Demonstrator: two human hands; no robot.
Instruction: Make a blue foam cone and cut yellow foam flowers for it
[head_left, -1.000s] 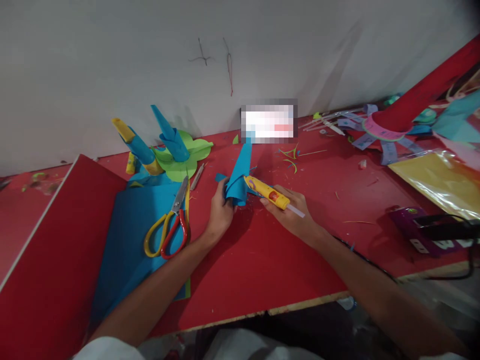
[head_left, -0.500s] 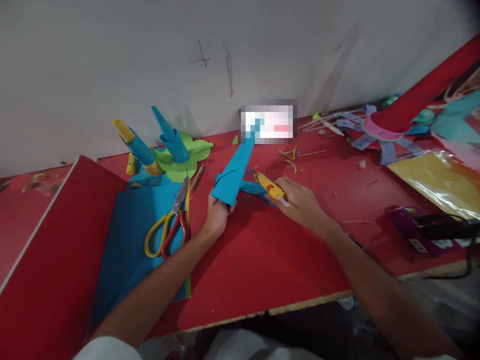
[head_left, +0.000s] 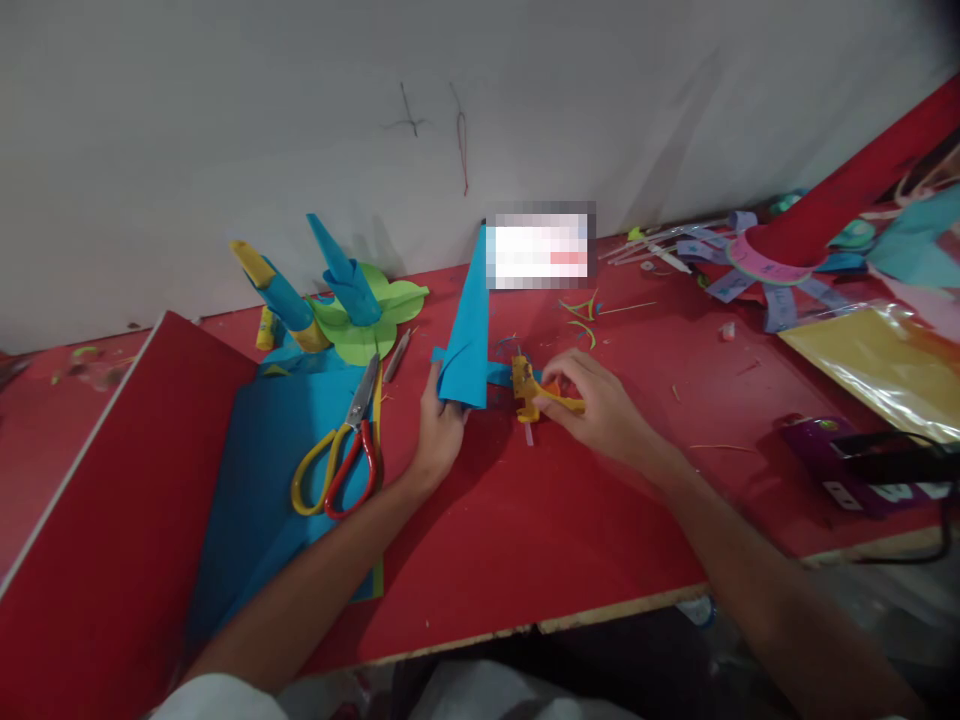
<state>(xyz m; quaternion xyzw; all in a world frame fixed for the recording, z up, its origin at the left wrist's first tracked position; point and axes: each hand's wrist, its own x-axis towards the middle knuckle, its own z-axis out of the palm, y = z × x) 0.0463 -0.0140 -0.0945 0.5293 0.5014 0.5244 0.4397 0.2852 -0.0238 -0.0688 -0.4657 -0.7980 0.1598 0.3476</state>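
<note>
A blue paper cone [head_left: 469, 335] points up and away from me, with my left hand [head_left: 441, 430] closed around its wide lower end. My right hand [head_left: 600, 400] is closed on the handle of a yellow hot glue gun [head_left: 523, 388], just right of the cone. A clear glue stick pokes out of the gun's rear. Behind the gun a blue paper strip [head_left: 499, 374] shows in part. Scissors [head_left: 352, 430] with one yellow and one red handle lie on a blue sheet [head_left: 262, 470] left of my left hand.
Blue paper tubes stand at the back left, one on a green paper flower [head_left: 397, 305]. A blurred-out bright rectangle [head_left: 536, 255] is by the wall. Paper scraps, a yellow packet [head_left: 885, 370], a purple box [head_left: 847, 460] and a red cone [head_left: 862, 190] are on the right. A red board [head_left: 112, 500] leans left.
The cone has turned more upright, its tip swinging left. My right hand has turned the glue gun, so its nozzle now points away from me and its handle lies to the right.
</note>
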